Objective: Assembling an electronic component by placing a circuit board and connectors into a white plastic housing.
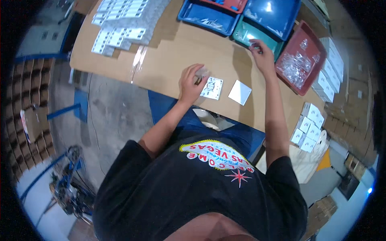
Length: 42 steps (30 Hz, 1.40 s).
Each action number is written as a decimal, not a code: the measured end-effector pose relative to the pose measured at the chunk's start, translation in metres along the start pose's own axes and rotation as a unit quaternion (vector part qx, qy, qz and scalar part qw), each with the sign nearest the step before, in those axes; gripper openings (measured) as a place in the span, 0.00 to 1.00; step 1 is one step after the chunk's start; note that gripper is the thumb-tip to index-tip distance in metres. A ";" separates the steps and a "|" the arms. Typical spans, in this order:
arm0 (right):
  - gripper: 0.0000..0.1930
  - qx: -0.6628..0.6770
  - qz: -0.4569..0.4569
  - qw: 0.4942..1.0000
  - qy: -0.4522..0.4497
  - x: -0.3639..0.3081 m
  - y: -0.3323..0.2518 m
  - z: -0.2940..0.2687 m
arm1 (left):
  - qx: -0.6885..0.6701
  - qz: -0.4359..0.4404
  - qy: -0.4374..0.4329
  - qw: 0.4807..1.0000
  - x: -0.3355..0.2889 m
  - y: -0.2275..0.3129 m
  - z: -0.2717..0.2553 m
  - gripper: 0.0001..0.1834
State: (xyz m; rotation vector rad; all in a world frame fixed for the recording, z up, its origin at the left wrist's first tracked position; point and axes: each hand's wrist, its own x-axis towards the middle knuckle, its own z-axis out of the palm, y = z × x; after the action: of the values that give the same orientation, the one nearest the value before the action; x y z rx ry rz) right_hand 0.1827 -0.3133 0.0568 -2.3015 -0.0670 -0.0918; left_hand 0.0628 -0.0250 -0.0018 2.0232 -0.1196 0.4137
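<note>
A big brown surface (112,66) is stretching across the top and middle of the frame. A tall pile of white and grey boxes (126,18) is sitting at the upper left. The right arm (275,112) is reaching almost straight up, right of the middle. The left arm (164,125) is slanting up and to the right, with its elbow bending. A red tray (297,36) is lying at the upper right, and a big blue tray (281,12) is sitting at the top. A green tray (270,40) is resting just below it.

The left hand (191,84) is curling its fingers near the middle of the frame. The right hand (263,56) is bending its fingers at the near edge of the green tray; I cannot tell if it is holding anything. A printed white card (216,89) is lying just beside the left hand, partly under its fingertips. A plain white square (240,92) is lying to the right of that card. A small clear piece (202,72) is sitting between the left hand's thumb and fingers, which are pinching it just above the card.
</note>
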 end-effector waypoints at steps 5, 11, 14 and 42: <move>0.15 0.236 0.061 0.966 -0.084 -0.068 -0.045 0.054 | 0.007 0.015 -0.014 1.000 -0.002 -0.001 0.002 0.24; 0.10 0.190 0.080 0.973 -0.100 -0.096 -0.078 0.076 | -0.005 0.015 -0.025 1.000 -0.006 -0.007 0.009 0.25; 0.09 0.128 0.027 0.986 -0.107 -0.097 -0.080 0.075 | -0.002 0.020 -0.030 0.999 -0.005 -0.006 0.008 0.25; 0.12 0.027 -0.006 0.999 -0.038 -0.068 -0.052 0.036 | -0.057 0.009 -0.050 0.997 -0.003 0.006 0.002 0.24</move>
State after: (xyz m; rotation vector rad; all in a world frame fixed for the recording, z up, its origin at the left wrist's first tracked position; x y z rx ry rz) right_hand 0.1128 -0.2530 0.0653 -2.2506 -0.1198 -0.0082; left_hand 0.0588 -0.0295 0.0010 1.9316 -0.2171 0.3102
